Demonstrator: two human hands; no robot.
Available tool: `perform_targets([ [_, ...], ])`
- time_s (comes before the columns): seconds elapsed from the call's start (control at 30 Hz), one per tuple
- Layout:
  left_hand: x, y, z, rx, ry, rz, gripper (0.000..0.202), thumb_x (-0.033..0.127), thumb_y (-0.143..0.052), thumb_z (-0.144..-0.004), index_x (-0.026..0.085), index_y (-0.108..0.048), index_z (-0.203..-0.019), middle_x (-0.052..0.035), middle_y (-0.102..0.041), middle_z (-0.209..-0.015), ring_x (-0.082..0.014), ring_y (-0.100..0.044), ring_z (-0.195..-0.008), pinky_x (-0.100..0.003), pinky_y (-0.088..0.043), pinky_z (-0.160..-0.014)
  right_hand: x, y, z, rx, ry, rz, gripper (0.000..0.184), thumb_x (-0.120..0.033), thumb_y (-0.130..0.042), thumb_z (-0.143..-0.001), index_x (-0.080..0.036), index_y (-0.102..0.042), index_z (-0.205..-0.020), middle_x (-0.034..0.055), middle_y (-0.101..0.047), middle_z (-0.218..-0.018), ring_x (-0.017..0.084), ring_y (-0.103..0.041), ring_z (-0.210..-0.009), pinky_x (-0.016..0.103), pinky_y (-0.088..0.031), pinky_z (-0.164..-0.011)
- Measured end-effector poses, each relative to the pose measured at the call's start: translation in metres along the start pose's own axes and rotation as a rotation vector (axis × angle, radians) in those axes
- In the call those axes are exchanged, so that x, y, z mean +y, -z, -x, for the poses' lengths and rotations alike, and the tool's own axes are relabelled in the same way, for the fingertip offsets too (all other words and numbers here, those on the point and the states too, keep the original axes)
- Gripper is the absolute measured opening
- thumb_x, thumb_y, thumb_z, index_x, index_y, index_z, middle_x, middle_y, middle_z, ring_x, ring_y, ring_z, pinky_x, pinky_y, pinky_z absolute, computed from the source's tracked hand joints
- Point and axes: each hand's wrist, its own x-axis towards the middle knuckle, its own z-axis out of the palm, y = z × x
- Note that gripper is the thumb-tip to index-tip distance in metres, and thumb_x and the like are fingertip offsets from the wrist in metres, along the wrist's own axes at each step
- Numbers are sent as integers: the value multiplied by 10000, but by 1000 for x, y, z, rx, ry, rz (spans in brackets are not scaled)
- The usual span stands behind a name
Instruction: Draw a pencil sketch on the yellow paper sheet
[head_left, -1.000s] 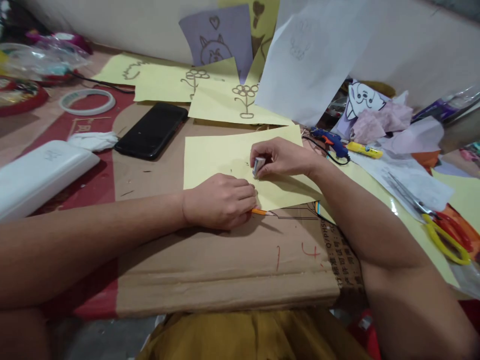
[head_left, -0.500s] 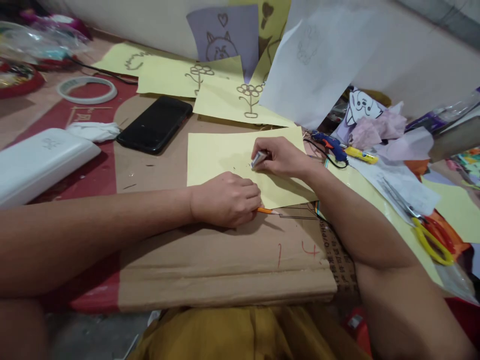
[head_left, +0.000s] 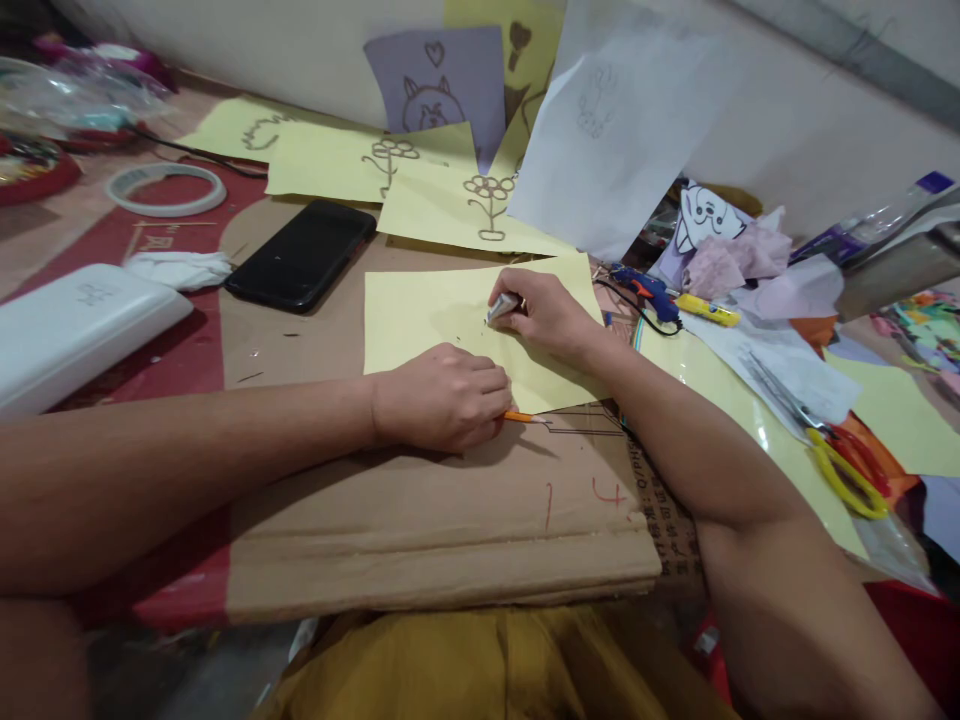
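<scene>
A yellow sheet of paper (head_left: 420, 310) lies flat on the cardboard (head_left: 420, 520). My right hand (head_left: 544, 315) pinches a small eraser (head_left: 502, 307), its end down on the sheet beside a few dark specks. Across the sheet's lower edge rests my left hand (head_left: 450, 400), fingers curled round an orange pencil (head_left: 519, 416). The pencil's pointed end sticks out to the right; the rest is hidden under the fingers.
Behind the sheet lie a black phone (head_left: 304, 255) and yellow papers with flower drawings (head_left: 442, 210). A tape roll (head_left: 165, 188) and a white case (head_left: 82, 330) are at left. Scissors (head_left: 847, 470), a yellow cutter (head_left: 706, 309) and a blue glue gun (head_left: 645, 290) lie at right.
The whole view has shifted slightly, so things appear a little further left. The eraser stays pinched on the sheet with only a slight move; the left hand keeps its place with the pencil.
</scene>
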Motion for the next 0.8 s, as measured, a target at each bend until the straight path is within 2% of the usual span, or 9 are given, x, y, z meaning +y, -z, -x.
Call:
perform_targets([
  [0.07,0,0,0,7,5,-7,282,211,-450,-966,181,-711,-864,-50,-777,-902,-170,-719,-798,-267,-533,-639,2,1,1,36,-21,-53,145,-126,-701,-742,-199,-622,-839,-15,-646,-789,132,-536,-731,262,-416,-650],
  [0.23,-1,-1,1,23,-4,32,260,217,-468,-966,182,-706,-867,-54,-775,-917,-166,-724,-833,-261,-552,-693,0,19,3,-505,-55,-200,201,-221,-789,-709,-193,-677,-874,-16,-708,-800,146,-608,-733,267,-450,-654],
  [0.3,-1,-1,1,34,-3,43,259,221,-471,-968,182,-703,-860,-56,-773,-914,-163,-722,-828,-258,-551,-691,-2,16,2,-440,-31,-148,184,-196,-770,-712,-193,-672,-868,-16,-709,-805,150,-614,-753,270,-448,-673],
  [0.47,-1,0,1,3,14,37,259,223,-467,-963,186,-707,-872,-50,-772,-905,-165,-719,-812,-255,-540,-659,2,-3,-2,49,-3,22,134,-135,-702,-741,-194,-627,-836,-2,-668,-829,145,-545,-786,277,-410,-691],
  [0.53,-1,0,1,-23,31,33,257,232,-469,-962,188,-708,-879,-49,-774,-914,-166,-718,-819,-255,-538,-659,4,2,-2,-3,-16,-27,149,-163,-725,-740,-193,-637,-857,-7,-670,-825,140,-542,-770,272,-410,-677],
  [0.63,-1,-1,1,-27,39,41,256,242,-473,-963,189,-711,-882,-50,-776,-929,-163,-714,-827,-257,-543,-678,2,18,0,-399,-26,-148,207,-229,-783,-715,-191,-666,-881,-17,-699,-808,135,-581,-740,264,-434,-665],
  [0.7,-1,-1,1,-9,26,44,269,241,-463,-966,188,-714,-882,-52,-776,-929,-163,-713,-825,-261,-549,-685,0,21,1,-543,-32,-161,215,-239,-793,-704,-191,-669,-873,-13,-714,-807,144,-609,-749,267,-451,-677],
  [0.73,-1,-1,1,-2,16,44,277,236,-456,-966,187,-716,-882,-53,-776,-924,-164,-714,-823,-263,-551,-683,-1,20,1,-512,-31,-137,206,-229,-787,-707,-193,-664,-867,-11,-711,-806,148,-612,-756,269,-453,-681],
  [0.8,0,0,0,10,34,48,278,233,-458,-957,189,-716,-866,-44,-775,-905,-159,-714,-811,-259,-551,-674,0,11,0,-278,-21,-42,171,-191,-756,-727,-200,-641,-853,-7,-692,-810,153,-592,-764,275,-443,-687],
])
